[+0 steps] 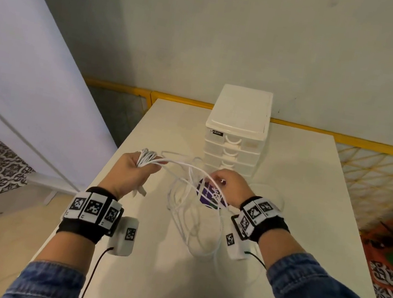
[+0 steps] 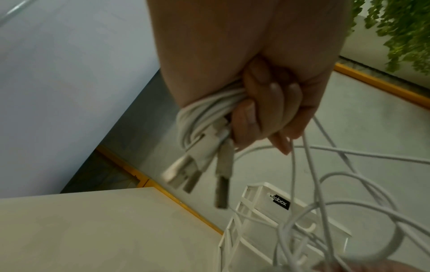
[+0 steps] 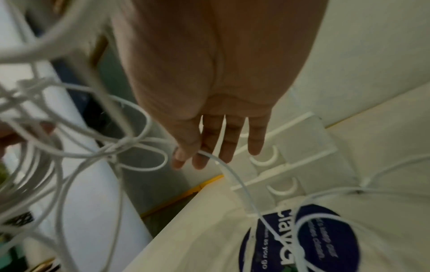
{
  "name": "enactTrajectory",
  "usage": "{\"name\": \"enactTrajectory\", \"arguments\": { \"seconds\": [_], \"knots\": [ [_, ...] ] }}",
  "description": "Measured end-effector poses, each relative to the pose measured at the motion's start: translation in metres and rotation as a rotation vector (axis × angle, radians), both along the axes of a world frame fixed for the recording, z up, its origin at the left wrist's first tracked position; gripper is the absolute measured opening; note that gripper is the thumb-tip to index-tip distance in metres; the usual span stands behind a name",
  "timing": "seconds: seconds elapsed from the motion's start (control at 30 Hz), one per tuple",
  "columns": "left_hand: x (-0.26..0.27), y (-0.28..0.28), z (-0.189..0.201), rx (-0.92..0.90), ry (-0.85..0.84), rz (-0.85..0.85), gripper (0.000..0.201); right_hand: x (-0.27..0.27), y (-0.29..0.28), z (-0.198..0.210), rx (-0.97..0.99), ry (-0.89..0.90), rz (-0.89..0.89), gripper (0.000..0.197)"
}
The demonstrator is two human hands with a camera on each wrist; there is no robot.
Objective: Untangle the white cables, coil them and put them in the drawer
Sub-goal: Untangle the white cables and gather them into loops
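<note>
My left hand [image 1: 135, 171] is raised above the white table [image 1: 301, 178] and grips a coiled bundle of white cable [image 1: 146, 157]. In the left wrist view the fingers [image 2: 263, 110] curl round the bundle [image 2: 202, 117], and several USB plugs [image 2: 200, 165] hang below it. Loose strands run from the bundle to my right hand [image 1: 229, 183], which pinches one strand [image 3: 232, 176] between thumb and forefinger [image 3: 186, 158], the other fingers nearly straight. Tangled loops [image 1: 195, 215] droop onto the table between my wrists. The white drawer unit [image 1: 237, 129] stands just beyond, all its drawers closed.
A round dark-blue label [image 1: 205, 194] lies on the table under the loops. A yellow rail [image 1: 346, 139] runs behind the table, with yellow lattice [image 1: 378, 182] to the right. The table's left edge [image 1: 98, 179] drops to the floor beside a white door.
</note>
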State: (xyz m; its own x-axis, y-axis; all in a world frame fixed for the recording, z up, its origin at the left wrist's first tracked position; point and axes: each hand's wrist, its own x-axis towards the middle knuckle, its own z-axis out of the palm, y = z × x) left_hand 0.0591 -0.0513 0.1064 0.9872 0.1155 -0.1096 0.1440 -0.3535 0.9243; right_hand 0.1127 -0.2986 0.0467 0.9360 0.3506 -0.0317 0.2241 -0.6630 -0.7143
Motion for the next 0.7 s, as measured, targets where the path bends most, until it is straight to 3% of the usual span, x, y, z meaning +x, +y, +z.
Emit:
{"name": "enactTrajectory", "arguments": {
  "seconds": [0.13,0.3,0.53,0.7],
  "knots": [
    [0.002,-0.006,-0.004,-0.05,0.056,0.044,0.023,-0.008,-0.021,0.003,0.293,-0.068,-0.166,0.015],
    [0.006,-0.031,-0.011,-0.142,0.139,-0.042,0.03,-0.012,-0.025,0.019,0.452,-0.123,-0.176,0.017],
    [0.009,-0.056,-0.019,-0.156,0.193,-0.087,0.035,-0.02,-0.029,0.036,0.201,-0.209,-0.015,0.021],
    [0.008,-0.067,-0.021,-0.153,0.183,-0.122,0.05,-0.03,-0.021,0.044,0.071,-0.236,0.061,0.02]
  ]
}}
